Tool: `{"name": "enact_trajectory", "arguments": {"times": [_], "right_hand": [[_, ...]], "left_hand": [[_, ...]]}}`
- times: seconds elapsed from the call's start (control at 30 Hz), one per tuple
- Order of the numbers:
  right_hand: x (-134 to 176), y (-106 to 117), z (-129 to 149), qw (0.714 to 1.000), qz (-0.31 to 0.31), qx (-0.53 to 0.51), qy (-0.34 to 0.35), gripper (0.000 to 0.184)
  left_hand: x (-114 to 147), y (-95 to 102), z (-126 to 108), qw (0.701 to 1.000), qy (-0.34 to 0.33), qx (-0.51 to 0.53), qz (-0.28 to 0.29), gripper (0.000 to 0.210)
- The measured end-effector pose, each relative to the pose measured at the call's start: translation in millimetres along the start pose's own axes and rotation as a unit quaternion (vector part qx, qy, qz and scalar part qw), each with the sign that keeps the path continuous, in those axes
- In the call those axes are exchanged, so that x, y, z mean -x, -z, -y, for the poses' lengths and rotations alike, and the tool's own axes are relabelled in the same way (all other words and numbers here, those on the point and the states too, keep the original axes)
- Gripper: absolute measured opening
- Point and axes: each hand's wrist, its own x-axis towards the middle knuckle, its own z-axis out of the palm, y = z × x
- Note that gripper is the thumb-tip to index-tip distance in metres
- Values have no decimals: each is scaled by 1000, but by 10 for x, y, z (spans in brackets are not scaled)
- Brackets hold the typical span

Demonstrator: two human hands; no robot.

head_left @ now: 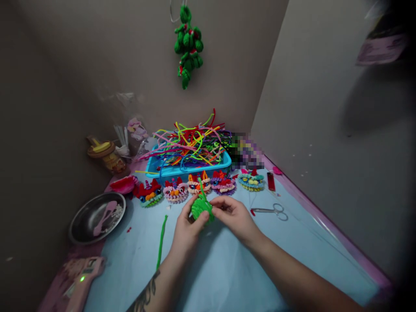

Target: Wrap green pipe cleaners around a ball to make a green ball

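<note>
A round bundle of coiled green pipe cleaner (200, 209) is held up over the middle of the blue-covered table, a loose end sticking up from its top. My left hand (191, 219) grips it from the left, thumb across its front. At its right edge, my right hand (230, 213) has thumb and fingertips pinched together on the green pipe cleaner; the exact pinch point is partly hidden. Left of my hands a straight green pipe cleaner (161, 240) lies on the table.
Behind stands a blue tray (191, 172) heaped with colourful pipe cleaners. Several pipe-cleaner lion heads (175, 190) line its front. Scissors (271, 211) and a red lighter (271, 182) lie right; a metal bowl (81, 216) and a pink glue gun (86, 279) sit left. Green pipe-cleaner pieces (188, 41) hang above.
</note>
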Motion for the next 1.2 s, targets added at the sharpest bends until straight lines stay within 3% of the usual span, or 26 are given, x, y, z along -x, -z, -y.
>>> {"name": "enact_trajectory", "arguments": {"times": [0.17, 0.4, 0.7, 1.2], "right_hand": [[61, -42, -4, 990, -51, 105, 75, 14], [40, -22, 14, 987, -17, 117, 110, 17], [-14, -18, -15, 995, 67, -73, -23, 27], [-39, 39, 91, 987, 77, -96, -102, 28]], "left_hand": [[17, -28, -27, 999, -39, -32, 4, 68], [10, -11, -6, 999, -30, -28, -2, 68], [45, -53, -97, 987, 55, 149, -6, 72], [65, -30, -92, 991, 91, 90, 49, 73]]}}
